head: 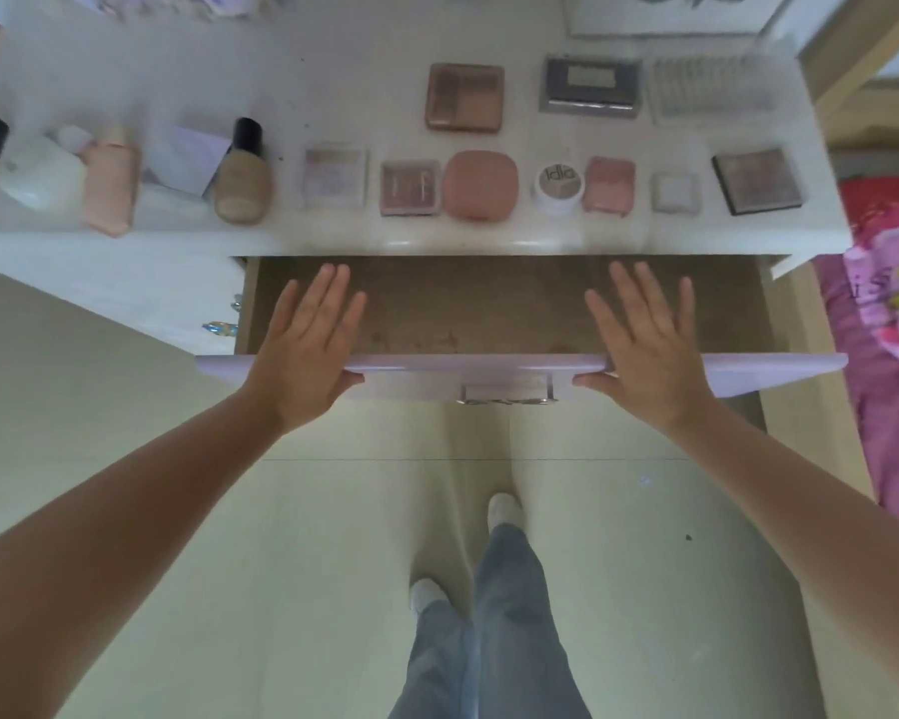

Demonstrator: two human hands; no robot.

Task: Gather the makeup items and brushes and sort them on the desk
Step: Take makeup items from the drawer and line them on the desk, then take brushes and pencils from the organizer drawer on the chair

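Note:
Several makeup compacts lie in rows on the white desk [333, 85]: a pink rounded compact [479, 185], a small round jar [558, 187], a bronze palette [465, 97] and a grey palette [591, 86] behind. At the left lie a beige foundation bottle [241, 173] and a pink bottle [111, 181]. Below the desk top, the drawer [489, 303] stands pulled out and shows only its brown bottom. My left hand [310, 345] and my right hand [644, 339] rest flat over the drawer's lilac front [779, 373], fingers straight, thumbs under its edge.
A clear lash tray [707, 90] sits at the back right of the desk. A white bottle [37, 173] lies at the far left. A pink bed cover [888, 324] is at the right. My legs and feet [494, 589] stand on the pale tiled floor.

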